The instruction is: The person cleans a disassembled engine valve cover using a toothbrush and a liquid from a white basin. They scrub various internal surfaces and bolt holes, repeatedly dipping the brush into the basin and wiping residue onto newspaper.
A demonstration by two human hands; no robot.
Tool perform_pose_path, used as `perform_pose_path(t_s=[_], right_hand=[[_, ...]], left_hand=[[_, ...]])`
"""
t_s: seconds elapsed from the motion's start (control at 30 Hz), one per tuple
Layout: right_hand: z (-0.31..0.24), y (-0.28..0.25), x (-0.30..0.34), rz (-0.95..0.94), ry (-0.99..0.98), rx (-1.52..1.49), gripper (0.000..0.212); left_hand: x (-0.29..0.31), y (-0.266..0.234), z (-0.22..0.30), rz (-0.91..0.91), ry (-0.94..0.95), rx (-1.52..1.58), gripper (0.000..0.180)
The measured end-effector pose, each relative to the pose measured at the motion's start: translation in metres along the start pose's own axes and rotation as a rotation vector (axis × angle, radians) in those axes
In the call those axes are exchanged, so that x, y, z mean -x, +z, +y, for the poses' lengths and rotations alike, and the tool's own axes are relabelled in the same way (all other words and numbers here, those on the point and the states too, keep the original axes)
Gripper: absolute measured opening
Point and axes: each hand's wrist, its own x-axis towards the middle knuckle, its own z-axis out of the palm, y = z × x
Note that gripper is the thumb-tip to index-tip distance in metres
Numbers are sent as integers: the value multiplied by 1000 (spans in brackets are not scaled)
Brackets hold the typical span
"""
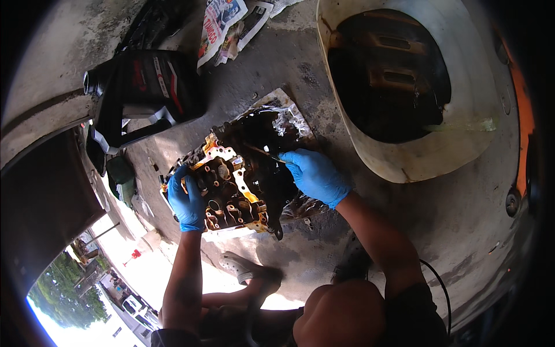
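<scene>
Grey concrete floor (pixel 404 217); on it, oil-blackened metal engine part with brassy faces (pixel 245 184). Blue-gloved left hand (pixel 186 201) clamped on part's left edge; blue-gloved right hand (pixel 317 177) closed round slim brownish tool (pixel 263 152). Likely step: working oily surface; next stroke calls for steady left hold.

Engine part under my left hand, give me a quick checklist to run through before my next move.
1. Both hands gloved: ok, the left hand and right hand are in blue.
2. Engine part steadied: ok, the left hand rests on its left side.
3. Slim tool in the right hand: ok, but its tip is hard to make out.
4. Engine part free of dark residue: not ok, its recesses look dark and oily.
5. Pale basin apart from the engine part: ok, it stands at the upper right.
6. Black jug capped: cannot tell.
</scene>
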Motion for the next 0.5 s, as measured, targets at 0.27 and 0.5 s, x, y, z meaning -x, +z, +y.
perform_pose_path(t_s=[0.27,0.5], right_hand=[[4,-10,-38,39,-251,219,29],[-16,-3,-39,101,-154,156,24]], left_hand=[[1,-1,4,-11,-3,-31,26],[2,0,2,6,-26,24,23]])
